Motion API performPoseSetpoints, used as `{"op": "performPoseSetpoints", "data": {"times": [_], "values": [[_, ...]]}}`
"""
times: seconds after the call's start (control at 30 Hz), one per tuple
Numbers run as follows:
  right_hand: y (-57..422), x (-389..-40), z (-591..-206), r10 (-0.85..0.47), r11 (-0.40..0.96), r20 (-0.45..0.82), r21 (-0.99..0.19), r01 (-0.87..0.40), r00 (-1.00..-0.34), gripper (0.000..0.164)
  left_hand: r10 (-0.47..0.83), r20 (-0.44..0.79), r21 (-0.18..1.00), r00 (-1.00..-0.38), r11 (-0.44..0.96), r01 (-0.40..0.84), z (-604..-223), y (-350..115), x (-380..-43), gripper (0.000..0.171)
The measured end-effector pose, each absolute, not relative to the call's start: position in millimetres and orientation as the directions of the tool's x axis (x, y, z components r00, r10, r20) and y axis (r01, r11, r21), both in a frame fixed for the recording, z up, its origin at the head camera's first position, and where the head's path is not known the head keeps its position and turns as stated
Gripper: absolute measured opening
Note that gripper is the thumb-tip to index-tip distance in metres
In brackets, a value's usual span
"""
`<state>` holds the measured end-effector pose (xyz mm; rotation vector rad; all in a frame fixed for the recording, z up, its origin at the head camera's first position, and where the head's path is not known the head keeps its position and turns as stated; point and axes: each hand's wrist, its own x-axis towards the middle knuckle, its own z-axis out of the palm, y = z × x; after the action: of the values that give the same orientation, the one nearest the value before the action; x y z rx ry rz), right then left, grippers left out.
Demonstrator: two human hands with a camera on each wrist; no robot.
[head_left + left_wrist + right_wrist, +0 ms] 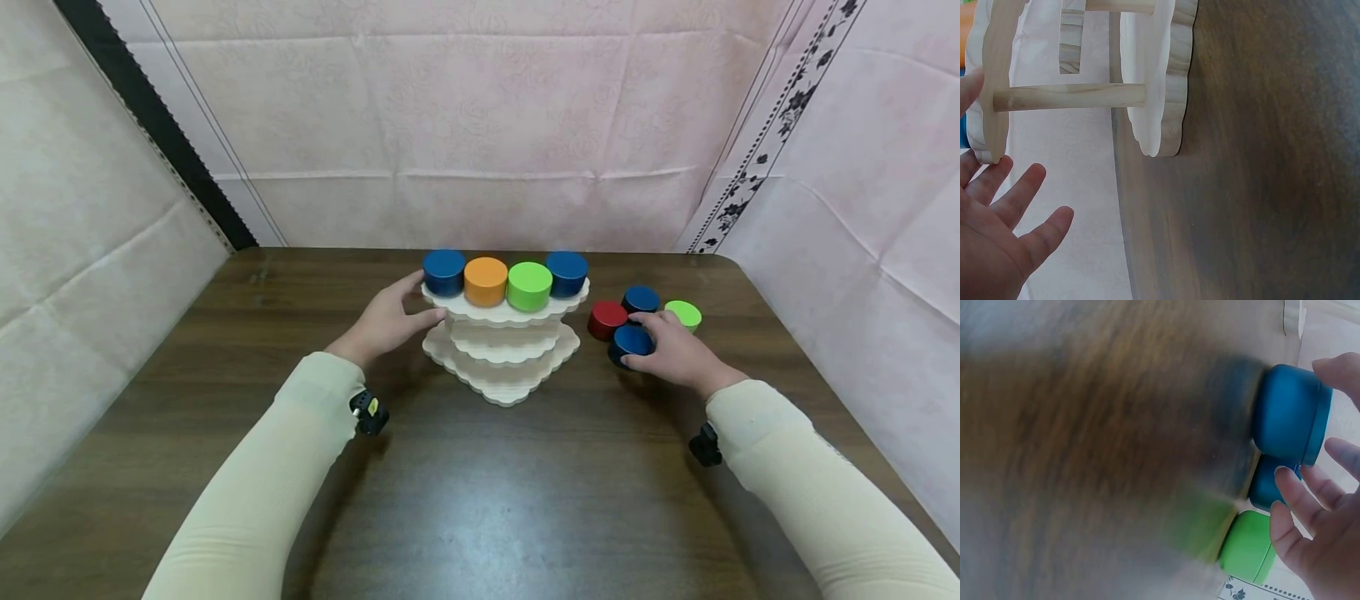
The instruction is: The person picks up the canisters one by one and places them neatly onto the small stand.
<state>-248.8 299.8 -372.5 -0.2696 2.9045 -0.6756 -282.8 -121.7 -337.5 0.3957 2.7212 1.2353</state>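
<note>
Head view: left hand [390, 325], thumb and fingers set either side of the upper corner of a pale tiered stand [501, 343], holding it lightly; ranged rightward from its fingertips, on the top tier: left blue cylinder [444, 272], orange cylinder [485, 282], lime cylinder [529, 287], right blue cylinder [567, 274]. Right hand [678, 354], thumb and fingers gripping about the front blue cylinder [631, 340], at the worktop [465, 500]; left of its fingertips, red cylinder [607, 320]; just beyond them, rear blue cylinder [641, 297]; behind the knuckles, loose green cylinder [683, 313]. Handling, as judged: pinch squarely across the rim, raise upright, clear of close neighbours; left hand firm, the stand looking top-heavy. Left wrist view: shown only here, a round wooden post [1072, 97] beyond the fingertips, joining tiers, and the edges' wood grain; outer fingers spread, off the stand. Right wrist view: shown only here, a seam below the front blue cylinder's top, under the hand; outer fingers loose; firmness of grip cannot be told; red cylinder not visible.
</note>
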Motion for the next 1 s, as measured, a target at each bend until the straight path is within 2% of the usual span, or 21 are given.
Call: {"op": "performPoseSetpoints", "data": {"times": [0.33, 1.0], "values": [[300.6, -249.6, -377.2, -0.22, 0.88, -0.102, -0.451, -0.152, -0.97, 0.065, 0.283, -0.005, 0.748, -0.959, 0.637, 0.184, -337.0, -121.0, -282.1, 0.079], [298.7, -246.9, -379.2, -0.212, 0.863, -0.092, -0.485, -0.142, -0.973, 0.063, 0.281, 0.005, 0.746, -0.96, 0.638, 0.191, -337.2, -120.0, -282.3, 0.078]]}}
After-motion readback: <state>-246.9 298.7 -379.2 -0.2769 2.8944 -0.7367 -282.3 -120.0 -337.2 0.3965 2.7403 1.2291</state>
